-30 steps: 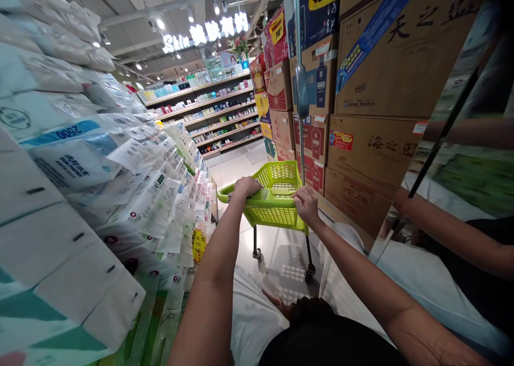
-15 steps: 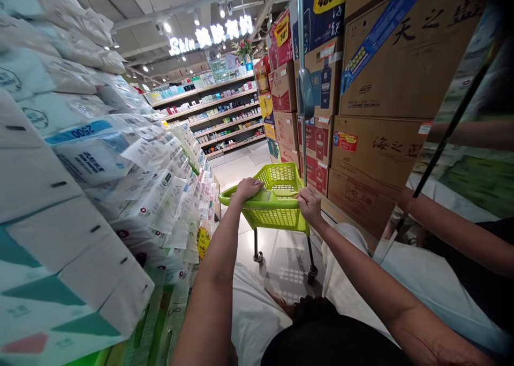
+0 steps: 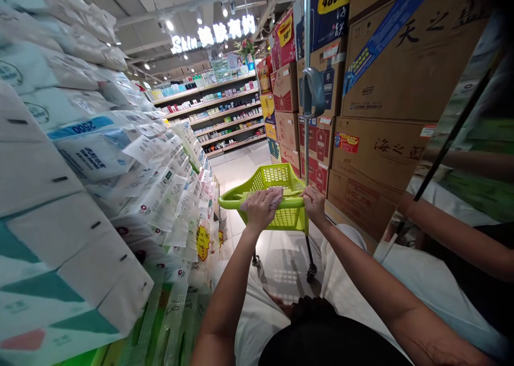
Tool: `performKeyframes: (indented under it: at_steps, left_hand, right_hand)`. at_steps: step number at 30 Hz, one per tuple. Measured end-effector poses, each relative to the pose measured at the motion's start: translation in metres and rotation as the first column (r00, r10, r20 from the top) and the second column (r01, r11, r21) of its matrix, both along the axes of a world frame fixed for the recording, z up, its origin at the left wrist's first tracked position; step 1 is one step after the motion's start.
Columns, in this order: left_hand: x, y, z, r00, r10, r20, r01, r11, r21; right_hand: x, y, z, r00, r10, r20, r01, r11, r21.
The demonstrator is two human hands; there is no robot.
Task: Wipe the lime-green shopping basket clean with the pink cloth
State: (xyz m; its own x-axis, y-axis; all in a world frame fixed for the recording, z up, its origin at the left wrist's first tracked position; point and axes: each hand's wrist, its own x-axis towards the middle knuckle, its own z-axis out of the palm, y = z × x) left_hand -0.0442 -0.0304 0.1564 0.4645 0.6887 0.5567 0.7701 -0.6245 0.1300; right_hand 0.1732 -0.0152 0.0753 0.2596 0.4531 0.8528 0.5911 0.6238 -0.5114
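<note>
A lime-green shopping cart (image 3: 267,180) with a mesh basket stands in front of me on dark legs with casters. My left hand (image 3: 259,210) is closed over a crumpled pale purple cloth (image 3: 274,196) and presses it on the cart's handle. My right hand (image 3: 314,202) wraps around the right end of the handle, beside the foot of an upright metal pole (image 3: 307,146). A grey-blue loop (image 3: 315,93) is fixed partway up that pole. The basket's inside is partly hidden by the handle.
Stacked tissue packs (image 3: 96,152) line the left side closely. Cardboard cartons (image 3: 385,141) rise on the right, with a reflective panel (image 3: 453,195) nearer to me. Ahead, past tiled floor (image 3: 236,160), stand shelves of small boxes (image 3: 225,109).
My left hand has slid right along the handle, and the purple cloth now shows under its fingers. The loop on the pole has turned. My right hand stays on the handle.
</note>
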Motion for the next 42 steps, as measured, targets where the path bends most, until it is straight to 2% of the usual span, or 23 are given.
performKeyframes:
  at_steps: [2, 4, 6, 9, 11, 13, 17, 19, 21, 24, 26, 28, 32, 34, 36, 39, 42]
  left_hand:
    - [-0.005, 0.001, -0.007, 0.986, 0.126, 0.113, -0.128, 0.992, 0.010]
    - [-0.009, 0.003, -0.017, 0.902, 0.333, 0.275, -0.341, 0.940, -0.018]
    - [-0.007, 0.004, -0.031, 0.738, 0.507, 0.446, -0.531, 0.844, -0.081]
    - [0.011, -0.002, -0.056, 0.504, 0.618, 0.603, -0.643, 0.735, -0.216]
    - [0.029, -0.009, -0.071, 0.427, 0.647, 0.632, -0.630, 0.714, -0.306]
    - [0.047, -0.016, -0.081, 0.394, 0.649, 0.651, -0.587, 0.723, -0.365]
    - [0.068, -0.026, -0.086, 0.437, 0.584, 0.684, -0.488, 0.793, -0.365]
    - [0.064, -0.025, -0.083, 0.459, 0.568, 0.683, -0.484, 0.805, -0.343]
    - [0.050, -0.020, -0.079, 0.446, 0.580, 0.682, -0.529, 0.785, -0.322]
    - [0.028, -0.009, -0.071, 0.358, 0.620, 0.698, -0.589, 0.730, -0.347]
    - [0.025, -0.006, -0.068, 0.301, 0.618, 0.726, -0.564, 0.729, -0.387]
    - [0.038, -0.010, -0.072, 0.268, 0.568, 0.778, -0.506, 0.771, -0.388]
    - [0.081, -0.026, -0.092, 0.247, 0.371, 0.895, -0.384, 0.886, -0.261]
    - [0.088, -0.029, -0.099, 0.232, 0.314, 0.921, -0.338, 0.914, -0.226]
    - [0.079, -0.024, -0.099, 0.191, 0.318, 0.929, -0.338, 0.910, -0.242]
    - [0.050, -0.011, -0.095, 0.127, 0.355, 0.926, -0.396, 0.874, -0.281]
    - [0.035, -0.008, -0.093, 0.129, 0.360, 0.924, -0.423, 0.863, -0.277]
  right_hand:
    - [-0.001, -0.001, 0.002, 0.999, 0.034, 0.004, -0.034, 0.999, -0.016]
    - [-0.005, -0.001, 0.003, 0.998, 0.056, 0.002, -0.056, 0.998, -0.028]
    - [-0.011, 0.000, 0.004, 0.998, 0.054, -0.006, -0.055, 0.998, -0.034]
    - [-0.021, 0.002, 0.003, 0.999, 0.037, -0.014, -0.038, 0.999, -0.035]
    - [-0.025, 0.004, 0.002, 0.999, 0.036, -0.005, -0.037, 0.999, -0.034]
    - [-0.026, 0.004, 0.002, 0.999, 0.044, 0.004, -0.044, 0.999, -0.028]
    - [-0.021, 0.000, 0.001, 0.999, 0.051, 0.004, -0.051, 0.998, -0.030]
    - [-0.018, -0.002, 0.002, 0.999, 0.054, 0.005, -0.054, 0.998, -0.042]
    - [-0.017, -0.004, 0.003, 0.998, 0.065, 0.011, -0.064, 0.997, -0.050]
    - [-0.018, -0.007, 0.004, 0.998, 0.060, 0.022, -0.059, 0.998, -0.031]
    - [-0.019, -0.007, 0.004, 0.999, 0.045, 0.020, -0.045, 0.999, -0.008]
    - [-0.020, -0.008, 0.003, 0.999, 0.036, 0.014, -0.036, 0.999, -0.005]
    - [-0.017, -0.009, 0.002, 1.000, 0.022, 0.011, -0.022, 0.999, -0.037]
    - [-0.015, -0.009, 0.003, 0.999, 0.033, 0.025, -0.032, 0.998, -0.046]
    - [-0.014, -0.010, 0.004, 0.997, 0.054, 0.046, -0.051, 0.997, -0.060]
    - [-0.014, -0.011, 0.005, 0.997, 0.059, 0.053, -0.055, 0.996, -0.069]
    - [-0.014, -0.010, 0.004, 0.998, 0.054, 0.030, -0.052, 0.996, -0.066]
